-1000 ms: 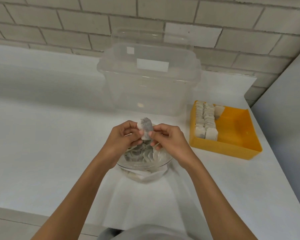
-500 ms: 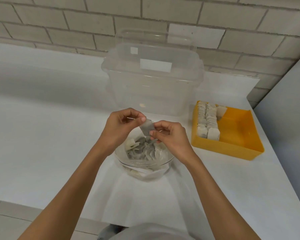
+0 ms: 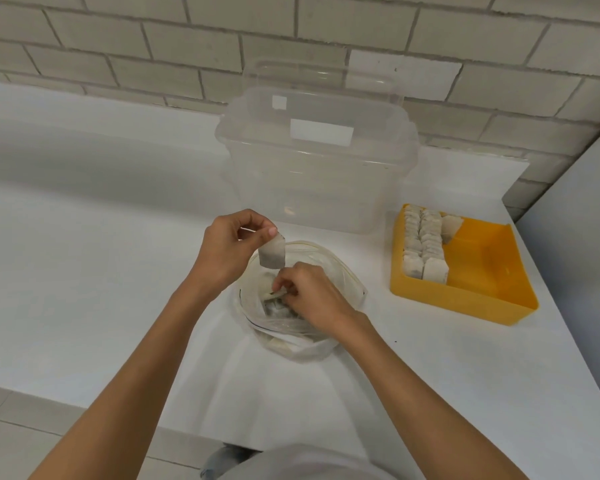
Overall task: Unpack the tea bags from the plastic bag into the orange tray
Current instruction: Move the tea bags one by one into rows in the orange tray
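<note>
A clear plastic bag lies open on the white counter, with several tea bags inside. My left hand pinches one tea bag by its top edge, hanging just above the bag's far-left rim. My right hand reaches into the bag's mouth, fingertips pinching another tea bag there. The orange tray sits to the right, with two rows of tea bags standing along its left side and its right half bare.
A large clear plastic container stands behind the bag, against the brick wall. A grey panel rises at the right, past the tray. The counter's front edge runs below my arms, with tiled floor beneath.
My left hand has lifted the tea bag up and to the left, holding it alone. My right hand let go of it and dropped into the plastic bag.
</note>
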`<state>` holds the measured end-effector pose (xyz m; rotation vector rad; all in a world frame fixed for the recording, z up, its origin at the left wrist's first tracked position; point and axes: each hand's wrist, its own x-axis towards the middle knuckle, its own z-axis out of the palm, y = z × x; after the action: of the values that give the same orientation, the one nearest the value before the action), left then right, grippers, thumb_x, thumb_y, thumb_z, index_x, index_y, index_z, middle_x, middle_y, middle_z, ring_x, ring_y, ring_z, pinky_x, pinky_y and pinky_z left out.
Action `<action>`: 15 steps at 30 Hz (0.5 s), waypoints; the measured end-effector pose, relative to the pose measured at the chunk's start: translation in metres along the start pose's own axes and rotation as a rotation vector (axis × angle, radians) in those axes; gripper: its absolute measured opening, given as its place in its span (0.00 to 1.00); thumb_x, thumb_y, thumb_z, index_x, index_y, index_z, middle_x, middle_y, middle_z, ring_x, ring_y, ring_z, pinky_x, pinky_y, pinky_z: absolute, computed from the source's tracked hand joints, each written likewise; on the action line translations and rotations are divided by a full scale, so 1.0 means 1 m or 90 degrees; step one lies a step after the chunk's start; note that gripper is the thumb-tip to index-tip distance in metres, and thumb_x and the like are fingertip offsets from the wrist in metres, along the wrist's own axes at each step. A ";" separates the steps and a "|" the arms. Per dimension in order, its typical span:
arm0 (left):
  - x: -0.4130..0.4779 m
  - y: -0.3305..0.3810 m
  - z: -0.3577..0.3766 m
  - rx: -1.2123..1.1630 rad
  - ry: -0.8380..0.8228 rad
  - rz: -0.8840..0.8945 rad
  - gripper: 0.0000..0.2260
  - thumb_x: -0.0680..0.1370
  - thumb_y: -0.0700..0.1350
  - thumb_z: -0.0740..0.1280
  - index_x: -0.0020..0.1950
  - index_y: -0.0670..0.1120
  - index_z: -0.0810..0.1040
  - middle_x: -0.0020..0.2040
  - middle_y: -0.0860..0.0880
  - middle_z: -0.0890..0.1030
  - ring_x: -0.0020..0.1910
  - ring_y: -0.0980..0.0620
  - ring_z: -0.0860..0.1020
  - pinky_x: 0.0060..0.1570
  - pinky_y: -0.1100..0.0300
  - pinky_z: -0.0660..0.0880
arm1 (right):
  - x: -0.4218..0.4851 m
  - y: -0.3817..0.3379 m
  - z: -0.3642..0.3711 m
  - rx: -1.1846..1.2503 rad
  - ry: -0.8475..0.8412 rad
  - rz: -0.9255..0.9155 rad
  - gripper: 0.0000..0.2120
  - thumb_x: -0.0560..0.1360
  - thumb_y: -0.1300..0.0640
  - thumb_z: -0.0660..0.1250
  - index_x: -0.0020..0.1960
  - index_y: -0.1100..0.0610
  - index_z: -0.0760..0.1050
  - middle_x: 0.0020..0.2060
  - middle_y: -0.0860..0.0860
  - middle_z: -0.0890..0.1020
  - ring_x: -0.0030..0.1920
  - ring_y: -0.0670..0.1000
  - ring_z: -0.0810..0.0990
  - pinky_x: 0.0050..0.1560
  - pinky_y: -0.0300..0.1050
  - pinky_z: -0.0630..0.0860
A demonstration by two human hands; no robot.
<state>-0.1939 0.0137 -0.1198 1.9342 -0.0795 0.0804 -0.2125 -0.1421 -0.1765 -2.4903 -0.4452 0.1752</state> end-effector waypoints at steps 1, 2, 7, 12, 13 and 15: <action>0.000 0.000 0.000 0.005 -0.001 0.001 0.03 0.76 0.44 0.70 0.44 0.46 0.82 0.42 0.53 0.83 0.40 0.54 0.78 0.41 0.67 0.72 | 0.001 0.000 0.002 -0.033 0.002 -0.006 0.09 0.73 0.66 0.66 0.49 0.55 0.79 0.44 0.51 0.75 0.46 0.53 0.76 0.47 0.48 0.75; -0.001 -0.001 -0.001 0.008 -0.001 0.001 0.03 0.76 0.44 0.70 0.44 0.46 0.82 0.42 0.53 0.83 0.40 0.55 0.78 0.40 0.69 0.71 | 0.002 0.001 0.003 -0.049 0.006 -0.005 0.08 0.74 0.65 0.66 0.49 0.55 0.79 0.45 0.51 0.74 0.47 0.54 0.76 0.47 0.48 0.75; 0.000 -0.003 -0.008 0.000 0.014 -0.007 0.03 0.76 0.45 0.70 0.44 0.46 0.82 0.41 0.51 0.83 0.40 0.55 0.77 0.41 0.66 0.72 | 0.000 0.003 -0.018 0.129 0.052 0.057 0.04 0.72 0.62 0.68 0.42 0.55 0.81 0.39 0.45 0.81 0.39 0.41 0.77 0.41 0.31 0.70; 0.001 -0.002 -0.009 -0.003 0.014 -0.012 0.03 0.76 0.44 0.70 0.44 0.46 0.81 0.42 0.46 0.84 0.36 0.60 0.76 0.36 0.73 0.71 | -0.012 0.013 -0.049 0.472 0.045 0.180 0.03 0.74 0.59 0.70 0.42 0.53 0.79 0.33 0.47 0.81 0.34 0.44 0.78 0.40 0.38 0.75; 0.001 -0.001 -0.007 -0.004 0.008 -0.012 0.02 0.76 0.43 0.70 0.44 0.46 0.81 0.42 0.46 0.84 0.37 0.59 0.77 0.37 0.72 0.72 | -0.014 0.015 -0.053 0.523 0.045 0.189 0.02 0.75 0.59 0.70 0.44 0.55 0.78 0.35 0.50 0.82 0.35 0.47 0.80 0.40 0.40 0.77; 0.001 0.001 -0.004 -0.011 -0.005 -0.013 0.01 0.76 0.42 0.71 0.44 0.48 0.81 0.41 0.46 0.84 0.37 0.58 0.78 0.40 0.67 0.74 | -0.019 0.016 -0.061 0.596 0.051 0.198 0.01 0.76 0.61 0.68 0.45 0.57 0.77 0.38 0.55 0.82 0.38 0.52 0.83 0.38 0.40 0.78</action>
<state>-0.1929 0.0175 -0.1175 1.9175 -0.0660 0.0579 -0.2125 -0.1941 -0.1355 -1.6126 0.0753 0.3180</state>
